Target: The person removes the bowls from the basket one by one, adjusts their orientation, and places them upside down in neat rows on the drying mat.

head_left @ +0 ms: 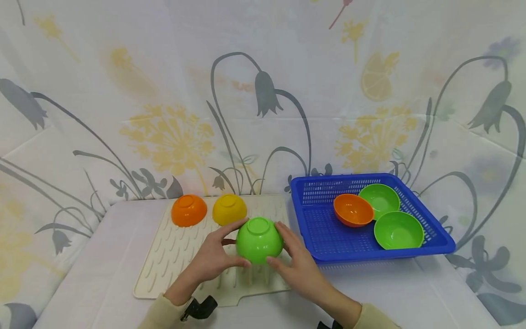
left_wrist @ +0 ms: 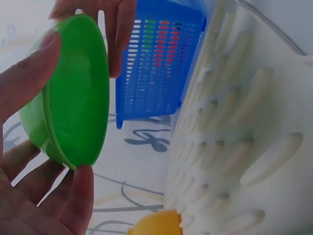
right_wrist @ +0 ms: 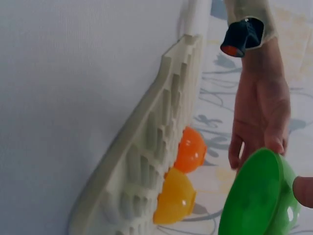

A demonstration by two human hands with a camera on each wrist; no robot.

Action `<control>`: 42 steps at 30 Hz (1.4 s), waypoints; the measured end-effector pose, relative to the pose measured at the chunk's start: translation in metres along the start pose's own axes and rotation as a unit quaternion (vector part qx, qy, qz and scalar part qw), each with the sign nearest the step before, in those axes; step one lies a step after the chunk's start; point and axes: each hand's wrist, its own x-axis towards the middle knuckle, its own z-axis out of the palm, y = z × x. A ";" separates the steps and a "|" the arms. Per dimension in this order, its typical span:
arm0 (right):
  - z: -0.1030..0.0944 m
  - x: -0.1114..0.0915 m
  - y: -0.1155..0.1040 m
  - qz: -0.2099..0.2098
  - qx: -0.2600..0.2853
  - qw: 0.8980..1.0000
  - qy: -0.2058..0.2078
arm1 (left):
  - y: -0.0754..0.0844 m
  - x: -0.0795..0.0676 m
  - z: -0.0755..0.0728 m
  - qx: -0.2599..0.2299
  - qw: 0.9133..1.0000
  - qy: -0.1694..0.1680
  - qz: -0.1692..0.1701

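Note:
Between both hands a green bowl [head_left: 259, 241] is held upside down above the pale drying mat [head_left: 176, 256]. My left hand [head_left: 213, 254] grips its left side, thumb at the near rim and fingers behind; in the left wrist view the bowl's hollow [left_wrist: 78, 93] faces the mat. The right hand [head_left: 302, 265] holds the opposite side in the same way. Behind the held bowl, an orange bowl [head_left: 189, 210] and a yellow bowl [head_left: 229, 209] lie upside down on the mat's far part, side by side.
A blue perforated basket [head_left: 316, 253] stands to the right of the mat. Inside it are an orange bowl [head_left: 353, 210] and two green bowls [head_left: 398, 230], hollows upward. A flower-printed cloth [head_left: 263, 137] hangs behind the white-covered table [head_left: 107, 256].

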 end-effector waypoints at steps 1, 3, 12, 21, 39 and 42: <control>0.003 0.001 0.002 0.005 0.005 1.000 0.002 | -0.001 0.000 0.000 0.005 1.000 0.005 -0.003; 0.009 0.004 0.005 0.010 0.012 1.000 0.008 | -0.004 0.002 0.001 0.012 1.000 0.011 -0.007; 0.024 0.036 0.023 0.014 0.069 0.997 0.020 | -0.021 0.014 0.004 0.021 0.998 0.043 -0.043; 0.033 0.063 0.029 0.088 0.198 0.974 0.072 | -0.033 0.035 0.008 0.038 0.995 0.070 -0.067; 0.034 0.095 0.053 0.133 0.202 0.959 0.149 | -0.048 0.072 0.026 0.067 0.989 0.092 -0.091; 0.033 0.100 0.055 0.135 0.194 0.958 0.164 | -0.049 0.077 0.030 0.069 0.987 0.103 -0.103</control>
